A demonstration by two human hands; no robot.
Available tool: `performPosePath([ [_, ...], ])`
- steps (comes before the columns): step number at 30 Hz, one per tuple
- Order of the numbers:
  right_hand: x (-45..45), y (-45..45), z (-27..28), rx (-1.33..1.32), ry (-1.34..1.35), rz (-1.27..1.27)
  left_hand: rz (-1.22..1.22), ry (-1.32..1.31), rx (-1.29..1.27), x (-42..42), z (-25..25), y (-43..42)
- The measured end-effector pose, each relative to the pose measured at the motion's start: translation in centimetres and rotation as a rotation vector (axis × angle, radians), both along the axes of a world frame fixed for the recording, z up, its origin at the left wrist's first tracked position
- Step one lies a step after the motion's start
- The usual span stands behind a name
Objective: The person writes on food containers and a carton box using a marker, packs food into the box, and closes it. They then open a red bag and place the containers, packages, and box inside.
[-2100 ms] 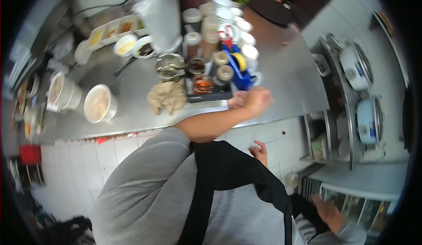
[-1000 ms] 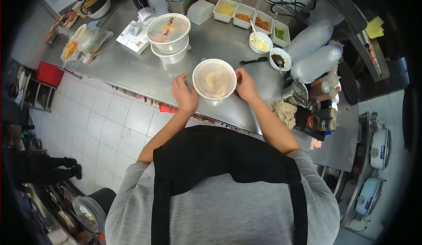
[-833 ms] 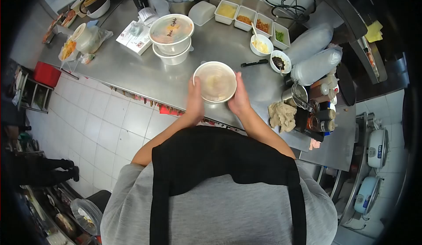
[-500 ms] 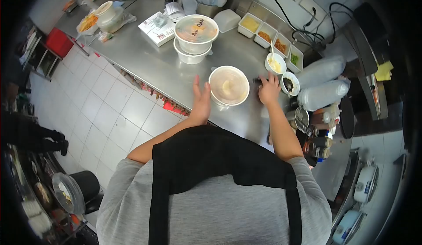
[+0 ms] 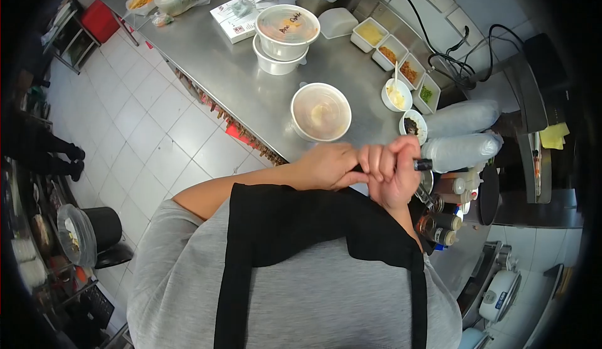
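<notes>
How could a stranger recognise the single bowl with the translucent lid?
On the steel counter, find the two stacked bowls. Between them and the left hand stands the single lidded bowl. Its lid shows no handwriting, unlike the stack's top lid.

Bright light glosses the counter [image 5: 248, 89], and the corners vignette black.

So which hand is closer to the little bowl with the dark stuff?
Right. The right hand is just on the near side of the little bowl; the left hand is farther away, off to the left.
</notes>
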State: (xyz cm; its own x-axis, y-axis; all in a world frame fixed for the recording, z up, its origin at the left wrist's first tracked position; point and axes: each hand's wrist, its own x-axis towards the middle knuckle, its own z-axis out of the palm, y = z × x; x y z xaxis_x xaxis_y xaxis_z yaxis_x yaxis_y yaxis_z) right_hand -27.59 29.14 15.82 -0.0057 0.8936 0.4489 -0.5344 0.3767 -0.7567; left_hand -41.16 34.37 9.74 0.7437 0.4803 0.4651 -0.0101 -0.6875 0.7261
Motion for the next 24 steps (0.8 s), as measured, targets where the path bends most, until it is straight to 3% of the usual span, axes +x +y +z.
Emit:
performPosePath([
  [2,0.2,-0.9,1.6,0.049,-0.003,0.074,-0.217,-0.148,-0.013,-0.1,0.2,0.1],
  [3,0.8,-1.2,2.9,0.142,-0.015,0.128,-0.279,-0.031,-0.015,-0.7,1.4,0.4],
  [4,2.5,-0.6,4.8,0.238,0.039,0.244,-0.222,0.052,-0.043,-1.4,1.1,0.6],
  [6,5.0,0.8,6.8,0.255,0.139,0.158,-0.106,0.214,-0.093,-3.6,0.4,0.9],
  [7,5.7,2.3,7.2,0.226,0.069,0.054,-0.010,0.221,0.018,-4.4,-0.1,1.1],
  [8,6.5,4.0,6.3,0.061,-0.034,0.036,0.085,0.230,0.127,-5.1,-1.1,1.2],
  [9,6.5,6.1,4.2,-0.086,-0.051,0.194,0.179,0.239,0.232,-5.5,-2.0,1.0],
  [10,6.3,8.1,1.0,-0.195,-0.236,0.072,0.182,0.278,0.217,-5.6,-2.8,0.8],
  [11,5.8,10.4,-2.6,-0.301,-0.254,0.184,0.187,0.317,0.205,-5.6,-3.5,0.7],
  [12,3.0,10.9,-4.9,-0.431,-0.183,0.015,0.193,0.355,0.193,-5.7,-3.8,0.7],
  [14,0.7,12.3,-9.1,-0.406,-0.343,-0.117,0.192,0.377,0.187,-5.8,-3.9,0.6],
  [16,-1.2,11.8,-10.0,-0.442,-0.544,-0.292,0.196,0.389,0.185,-5.9,-4.2,0.5],
  [24,-1.8,11.8,-10.3,-0.338,-0.592,-0.318,0.177,0.365,0.211,-5.8,-4.8,0.7],
])
